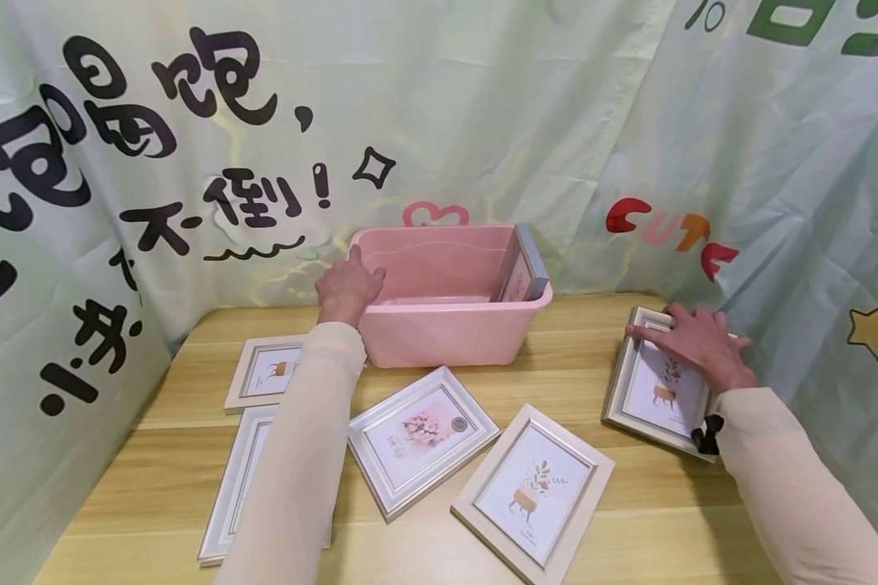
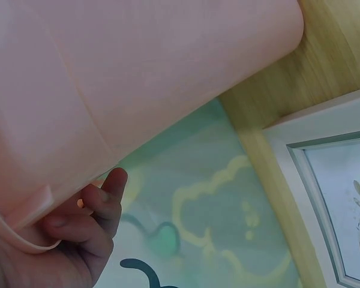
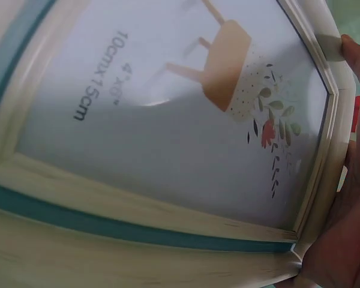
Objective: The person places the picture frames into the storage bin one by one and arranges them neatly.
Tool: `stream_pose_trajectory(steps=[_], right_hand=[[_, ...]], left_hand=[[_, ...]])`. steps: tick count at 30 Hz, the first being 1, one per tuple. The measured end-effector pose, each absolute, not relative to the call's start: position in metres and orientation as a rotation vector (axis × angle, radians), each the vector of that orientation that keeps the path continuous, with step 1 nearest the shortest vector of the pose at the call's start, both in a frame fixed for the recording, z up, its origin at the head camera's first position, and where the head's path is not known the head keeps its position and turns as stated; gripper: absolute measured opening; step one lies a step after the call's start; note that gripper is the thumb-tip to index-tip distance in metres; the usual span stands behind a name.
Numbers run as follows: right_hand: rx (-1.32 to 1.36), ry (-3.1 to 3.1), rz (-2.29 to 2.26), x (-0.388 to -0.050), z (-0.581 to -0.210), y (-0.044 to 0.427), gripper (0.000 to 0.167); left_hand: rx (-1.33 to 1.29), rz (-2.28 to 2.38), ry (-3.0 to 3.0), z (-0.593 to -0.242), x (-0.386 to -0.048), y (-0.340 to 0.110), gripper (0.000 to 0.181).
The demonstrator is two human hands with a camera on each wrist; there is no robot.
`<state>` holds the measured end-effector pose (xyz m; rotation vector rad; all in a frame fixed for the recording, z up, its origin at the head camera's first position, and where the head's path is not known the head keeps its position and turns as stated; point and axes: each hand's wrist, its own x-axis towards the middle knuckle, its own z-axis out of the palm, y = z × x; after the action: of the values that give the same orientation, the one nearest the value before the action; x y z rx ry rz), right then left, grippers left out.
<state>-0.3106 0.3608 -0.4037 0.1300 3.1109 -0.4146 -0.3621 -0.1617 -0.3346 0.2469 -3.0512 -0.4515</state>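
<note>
At the back of the table, a pink plastic bin [image 1: 446, 337] has its left rim gripped by my left hand [image 1: 347, 288]. The left wrist view shows this hand [image 2: 78, 240] with fingers curled at the lip of the bin [image 2: 138, 72]. A grey-edged picture frame [image 1: 532, 262] leans upright inside the bin's right end. On the right, my right hand [image 1: 702, 345] holds the upper part of a cream frame [image 1: 647, 390] with a plant-pot print. Seen from the right wrist, the hand [image 3: 342, 240] wraps the edge of that frame [image 3: 168, 150].
A silver-white frame with pink flowers [image 1: 424, 431] and a cream frame [image 1: 534, 487] lie in front of the bin. Two more frames, one small [image 1: 263, 370] and one larger [image 1: 237, 487], lie at left, partly behind my left sleeve. A printed curtain [image 1: 483, 122] hangs behind.
</note>
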Motion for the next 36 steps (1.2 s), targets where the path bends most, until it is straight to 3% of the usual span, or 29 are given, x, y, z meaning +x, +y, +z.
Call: stream_pose_trajectory(steps=[36], right_hand=[[0.086, 3.436, -0.427, -0.305, -0.374, 0.336, 0.092]], left_hand=[[0.247, -0.474, -3.044, -0.334, -0.362, -0.162, 0.07]])
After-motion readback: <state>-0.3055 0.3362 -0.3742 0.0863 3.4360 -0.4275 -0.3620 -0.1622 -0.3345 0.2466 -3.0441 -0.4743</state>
